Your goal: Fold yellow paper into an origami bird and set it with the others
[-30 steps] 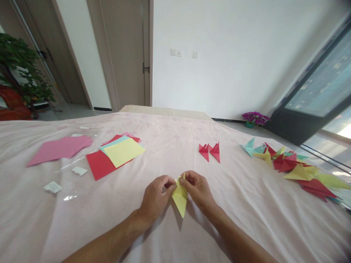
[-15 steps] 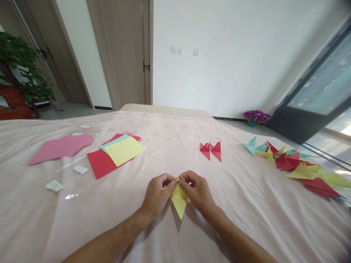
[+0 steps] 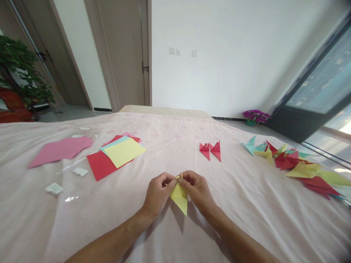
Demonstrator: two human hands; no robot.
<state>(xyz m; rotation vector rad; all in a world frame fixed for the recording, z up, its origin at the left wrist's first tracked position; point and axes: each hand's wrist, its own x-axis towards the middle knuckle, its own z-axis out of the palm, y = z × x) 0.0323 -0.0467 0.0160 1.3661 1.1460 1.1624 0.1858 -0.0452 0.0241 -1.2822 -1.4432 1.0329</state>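
A yellow folded paper crane (image 3: 180, 199) is held between my two hands at the front middle of the cloth-covered surface. My left hand (image 3: 159, 193) pinches its upper end with thumb and forefinger from the left. From the right, my right hand (image 3: 196, 190) grips the same end, its thumb close to the left one. The wide pointed part of the paper hangs down toward me, tilted slightly to the right. My fingers partly hide the narrow tips at the top. Beyond my hands lie two red folded cranes (image 3: 210, 150), side by side.
Square paper sheets (image 3: 124, 151) in yellow, blue and red lie at left, with a pink stack (image 3: 60, 150) farther left. Clear plastic wrapping and white labels (image 3: 54, 188) are near them. A heap of coloured folded cranes (image 3: 298, 164) sits at right on the pink bedsheet (image 3: 109, 226).
The lower point of the yellow crane has swung right and slightly up. Both hands keep their pinch at nearly the same spot.
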